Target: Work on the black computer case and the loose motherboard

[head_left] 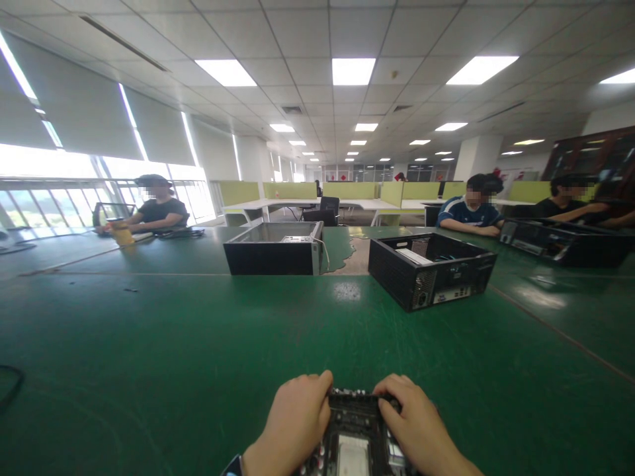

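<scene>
A dark motherboard (354, 418) is at the bottom middle of the head view, its near part cut off by the frame's lower edge. A pale square part (353, 455) shows near its centre. My left hand (301, 413) is closed on the board's far left corner, with thumb and fingers at the edge. On the far right corner my right hand (414, 416) grips in the same way. The undersides of both hands' fingers are hidden. A dark band circles my left wrist.
A black computer case (436, 281) sits ahead to the right on the green table (198, 344). Another open case (272, 258) stands ahead to the left. A third case (560, 244) is at far right. Several people sit across the table. A cable (12, 390) lies at left.
</scene>
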The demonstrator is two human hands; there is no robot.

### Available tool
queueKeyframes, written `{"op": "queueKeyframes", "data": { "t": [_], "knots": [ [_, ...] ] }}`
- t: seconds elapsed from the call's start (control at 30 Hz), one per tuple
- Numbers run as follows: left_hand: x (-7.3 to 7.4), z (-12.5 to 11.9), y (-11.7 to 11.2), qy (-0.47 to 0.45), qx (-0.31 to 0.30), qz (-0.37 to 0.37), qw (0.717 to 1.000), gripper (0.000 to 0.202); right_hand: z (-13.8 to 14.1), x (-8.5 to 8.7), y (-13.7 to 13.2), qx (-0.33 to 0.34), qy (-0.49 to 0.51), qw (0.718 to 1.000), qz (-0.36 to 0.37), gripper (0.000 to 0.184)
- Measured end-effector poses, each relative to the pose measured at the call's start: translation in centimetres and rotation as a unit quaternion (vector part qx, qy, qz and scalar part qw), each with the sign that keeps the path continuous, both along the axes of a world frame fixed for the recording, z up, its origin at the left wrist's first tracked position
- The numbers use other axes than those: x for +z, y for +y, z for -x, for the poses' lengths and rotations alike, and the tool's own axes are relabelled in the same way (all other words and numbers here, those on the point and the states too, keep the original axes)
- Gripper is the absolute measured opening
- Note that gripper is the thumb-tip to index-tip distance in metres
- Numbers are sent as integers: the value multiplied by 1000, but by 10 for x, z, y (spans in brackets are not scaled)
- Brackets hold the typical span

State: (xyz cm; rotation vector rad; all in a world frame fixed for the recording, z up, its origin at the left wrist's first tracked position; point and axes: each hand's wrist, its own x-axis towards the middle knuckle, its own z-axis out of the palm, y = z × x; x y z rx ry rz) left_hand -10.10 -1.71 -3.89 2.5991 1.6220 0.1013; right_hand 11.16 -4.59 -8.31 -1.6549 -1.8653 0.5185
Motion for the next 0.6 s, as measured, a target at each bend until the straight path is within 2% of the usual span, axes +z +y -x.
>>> {"op": "queueKeyframes", "data": {
  "t": [0.33,0.47,0.6],
  "knots": [
    [-1,1,-2,-23,-1,0,1000,15,-1,-3,4,2,-4,1000,8,20],
    [5,-1,-7,-32,-2,-1,999,20,0,-1,3,-1,-4,1000,5,20],
    [12,-16,-18,-49,-51,-17,997,25,0,0,3,-3,-3,1000,5,21]
  ]
}}
